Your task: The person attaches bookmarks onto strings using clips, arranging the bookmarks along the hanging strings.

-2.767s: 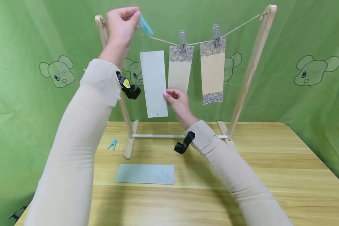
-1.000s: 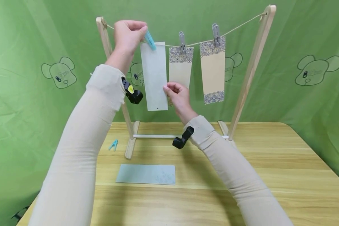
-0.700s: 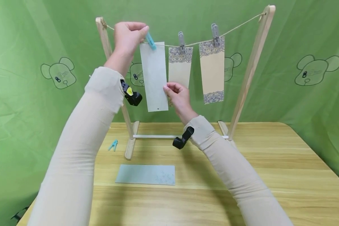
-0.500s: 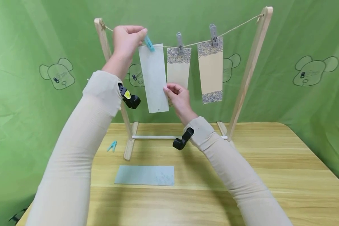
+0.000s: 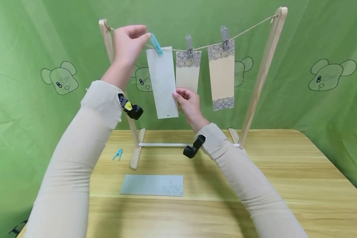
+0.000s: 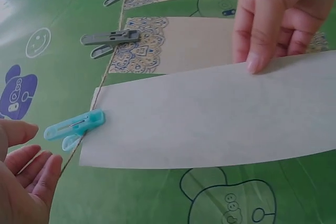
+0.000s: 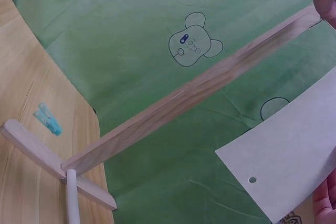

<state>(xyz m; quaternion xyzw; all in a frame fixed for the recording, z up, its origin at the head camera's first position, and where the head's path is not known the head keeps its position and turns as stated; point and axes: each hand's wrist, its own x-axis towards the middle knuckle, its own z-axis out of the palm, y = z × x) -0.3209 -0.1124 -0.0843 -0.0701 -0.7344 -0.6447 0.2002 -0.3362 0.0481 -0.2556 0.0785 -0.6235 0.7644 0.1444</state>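
A light blue clothespin [image 5: 156, 44] clips a pale bookmark [image 5: 162, 82] with a small hole near its lower end to the string. My left hand [image 5: 126, 46] is just left of that clothespin; in the left wrist view its fingers [image 6: 44, 174] are spread and clear of the clip. Thumb and fingers of my right hand [image 5: 190, 104] pinch the right edge of the pale bookmark. To the right, two patterned bookmarks, one cream [image 5: 188, 76] and one tan [image 5: 221, 76], hang from grey clothespins.
The string runs between two wooden posts [image 5: 263, 77] joined low down by a white rod [image 5: 163, 144]. On the wooden table [image 5: 285, 185] lie a second blue clothespin [image 5: 117, 154] and a light blue bookmark [image 5: 151, 185]. A green curtain hangs behind.
The left hand brought the blue clothespin down onto the string and bookmark top, then let go and moved slightly left. The right hand raised the bookmark to the string and still holds its edge.
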